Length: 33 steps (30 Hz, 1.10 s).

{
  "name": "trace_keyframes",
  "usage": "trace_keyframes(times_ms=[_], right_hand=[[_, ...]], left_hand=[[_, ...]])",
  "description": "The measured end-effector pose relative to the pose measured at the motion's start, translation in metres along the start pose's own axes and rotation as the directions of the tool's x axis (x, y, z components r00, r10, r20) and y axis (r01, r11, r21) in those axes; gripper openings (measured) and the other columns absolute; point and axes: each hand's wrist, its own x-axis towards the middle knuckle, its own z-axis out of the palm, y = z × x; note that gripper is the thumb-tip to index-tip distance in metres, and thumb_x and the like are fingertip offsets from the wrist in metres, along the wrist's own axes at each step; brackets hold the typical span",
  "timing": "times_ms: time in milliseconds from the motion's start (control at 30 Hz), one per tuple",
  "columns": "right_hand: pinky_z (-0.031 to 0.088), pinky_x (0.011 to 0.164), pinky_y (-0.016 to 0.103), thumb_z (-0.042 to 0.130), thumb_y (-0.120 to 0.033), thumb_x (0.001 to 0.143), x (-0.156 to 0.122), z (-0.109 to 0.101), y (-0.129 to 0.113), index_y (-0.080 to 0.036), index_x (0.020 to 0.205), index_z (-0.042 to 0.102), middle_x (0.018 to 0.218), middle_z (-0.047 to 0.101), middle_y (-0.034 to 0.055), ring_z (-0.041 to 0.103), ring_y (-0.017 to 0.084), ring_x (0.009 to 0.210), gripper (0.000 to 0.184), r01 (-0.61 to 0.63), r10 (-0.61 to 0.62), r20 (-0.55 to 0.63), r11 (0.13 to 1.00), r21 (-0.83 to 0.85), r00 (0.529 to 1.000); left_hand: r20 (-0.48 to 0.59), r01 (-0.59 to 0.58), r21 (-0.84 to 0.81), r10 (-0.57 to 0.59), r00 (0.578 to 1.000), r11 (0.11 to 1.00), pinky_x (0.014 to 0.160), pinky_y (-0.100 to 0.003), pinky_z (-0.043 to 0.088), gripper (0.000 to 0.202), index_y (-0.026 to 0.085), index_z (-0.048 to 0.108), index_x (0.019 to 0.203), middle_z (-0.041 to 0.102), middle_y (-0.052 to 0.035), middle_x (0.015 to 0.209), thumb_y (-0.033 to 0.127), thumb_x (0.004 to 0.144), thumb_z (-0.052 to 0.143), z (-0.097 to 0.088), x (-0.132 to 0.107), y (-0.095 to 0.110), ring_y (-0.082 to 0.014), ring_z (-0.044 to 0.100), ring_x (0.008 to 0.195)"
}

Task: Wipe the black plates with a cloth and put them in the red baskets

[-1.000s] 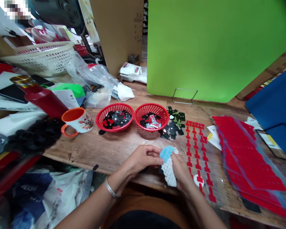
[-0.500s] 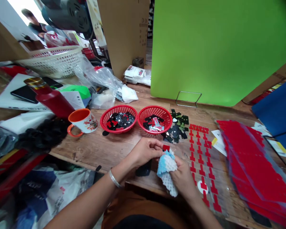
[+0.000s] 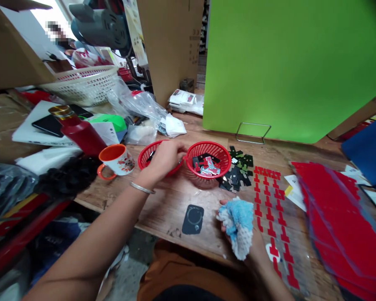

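Note:
My left hand [image 3: 167, 158] reaches over the left red plastic basket [image 3: 144, 151], covering most of the small flat pieces in it. Its fingers point down and are largely hidden, so I cannot see if anything is in them. Near the table's front, my right hand [image 3: 224, 221] is closed on a blue and white cloth [image 3: 240, 223], which hangs bunched over the fingers. Between the hands, a dark rounded pad [image 3: 193, 219] lies flat on the wood. The right red basket [image 3: 208, 144] holds several small red, black and silvery pieces.
Dark flat pieces [image 3: 236, 177] lie piled beside the right basket. Rows of red T-shaped pieces [image 3: 269, 214] lie on a clear sheet, with large red sheets [image 3: 335, 225] farther right. A mug [image 3: 116, 161] and red bottle [image 3: 83, 136] stand left. A green board [image 3: 288, 71] rises behind.
My left hand has left the cloth, where it held a small red piece, and moved up and left over the left basket. My right hand keeps the cloth; the dark pad is now uncovered.

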Motion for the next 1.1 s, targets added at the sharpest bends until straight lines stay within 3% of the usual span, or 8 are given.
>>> trace_keyframes(times_ms=[167, 333, 433, 533, 700, 833, 967, 1100], right_hand=[[0.037, 0.034, 0.022, 0.067, -0.042, 0.069, 0.004, -0.003, 0.005, -0.021, 0.108, 0.054, 0.079, 0.07, 0.0062, 0.058, 0.016, 0.047, 0.046, -0.055, 0.056, -0.01, 0.997, 0.063, 0.998], [0.046, 0.044, 0.025, 0.071, -0.037, 0.07, 0.003, 0.0, 0.003, -0.021, 0.099, 0.055, 0.079, 0.07, 0.0041, 0.061, 0.017, 0.053, 0.037, 0.021, -0.021, 0.014, 0.999, -0.042, 1.0], [0.05, 0.054, 0.027, 0.071, -0.027, 0.066, 0.003, -0.004, 0.002, -0.018, 0.1, 0.063, 0.083, 0.07, 0.004, 0.064, 0.019, 0.063, 0.036, 0.053, -0.055, -0.01, 0.987, -0.154, 0.998], [0.049, 0.082, 0.034, 0.064, -0.014, 0.063, 0.006, -0.009, 0.003, -0.02, 0.098, 0.069, 0.105, 0.068, 0.0053, 0.062, 0.024, 0.096, 0.036, 0.215, -0.238, -0.055, 0.939, -0.269, 0.97], [0.028, 0.109, 0.042, 0.046, -0.019, 0.08, 0.002, 0.001, 0.0, -0.026, 0.114, 0.065, 0.134, 0.05, 0.0038, 0.041, 0.024, 0.127, 0.04, 0.462, -0.463, 0.061, 0.851, -0.25, 0.884], [0.024, 0.11, 0.045, 0.036, -0.028, 0.092, -0.006, 0.012, -0.005, -0.028, 0.127, 0.057, 0.148, 0.031, 0.0021, 0.03, 0.025, 0.135, 0.04, 0.554, -0.489, 0.26, 0.736, -0.389, 0.833], [0.026, 0.109, 0.045, 0.047, -0.022, 0.088, -0.004, 0.01, -0.004, -0.028, 0.131, 0.052, 0.141, 0.042, 0.0056, 0.035, 0.025, 0.131, 0.043, 0.661, -0.583, 0.331, 0.554, -0.506, 0.742], [0.043, 0.093, 0.035, 0.052, -0.022, 0.086, -0.003, 0.005, -0.004, -0.024, 0.122, 0.059, 0.116, 0.061, 0.0076, 0.055, 0.023, 0.108, 0.036, 0.569, -0.503, 0.274, 0.658, -0.493, 0.82]], left_hand=[[0.171, 0.141, 0.091, -0.154, 0.973, 0.986, 0.069, -0.026, 0.041, 0.014, 0.019, 0.071, 0.07, 0.069, -0.0053, 0.071, 0.011, 0.058, 0.068, 0.002, -0.001, -0.051, -0.0198, 0.06, 0.069], [0.181, 0.139, 0.0, -0.136, 0.974, 0.99, 0.061, -0.024, 0.038, 0.006, 0.019, 0.065, 0.063, 0.064, -0.0008, 0.062, 0.015, 0.06, 0.069, -0.003, -0.006, -0.061, -0.0152, 0.055, 0.058], [-0.011, 0.2, -0.078, -0.202, 0.979, 0.977, 0.061, -0.025, 0.039, 0.013, 0.017, 0.067, 0.076, 0.065, -0.0018, 0.067, 0.024, 0.065, 0.068, -0.013, -0.018, -0.048, -0.0153, 0.056, 0.061], [-0.109, 0.258, -0.396, -0.324, 0.94, 0.881, 0.062, -0.025, 0.043, 0.035, 0.013, 0.067, 0.093, 0.066, -0.003, 0.071, 0.033, 0.064, 0.072, -0.011, -0.04, -0.019, -0.0149, 0.057, 0.063], [0.344, 0.457, -0.792, -0.323, 0.882, 0.404, 0.056, -0.025, 0.045, 0.039, 0.01, 0.069, 0.091, 0.065, -0.003, 0.066, 0.036, 0.062, 0.076, 0.035, -0.085, 0.045, -0.0115, 0.054, 0.053], [0.461, 0.506, -0.844, -0.246, 0.853, 0.175, 0.061, -0.024, 0.046, 0.033, 0.011, 0.071, 0.084, 0.067, -0.0045, 0.073, 0.036, 0.063, 0.076, 0.069, -0.103, 0.074, -0.0125, 0.057, 0.062], [0.496, 0.52, -0.833, -0.164, 0.853, 0.188, 0.061, -0.023, 0.043, 0.034, 0.01, 0.072, 0.081, 0.068, -0.0046, 0.072, 0.038, 0.061, 0.076, 0.075, -0.107, 0.081, -0.0134, 0.056, 0.063], [0.531, 0.547, -0.796, -0.135, 0.837, 0.261, 0.058, -0.021, 0.04, 0.033, 0.009, 0.07, 0.071, 0.065, -0.0037, 0.067, 0.039, 0.061, 0.076, 0.076, -0.109, 0.079, -0.0111, 0.052, 0.059]])
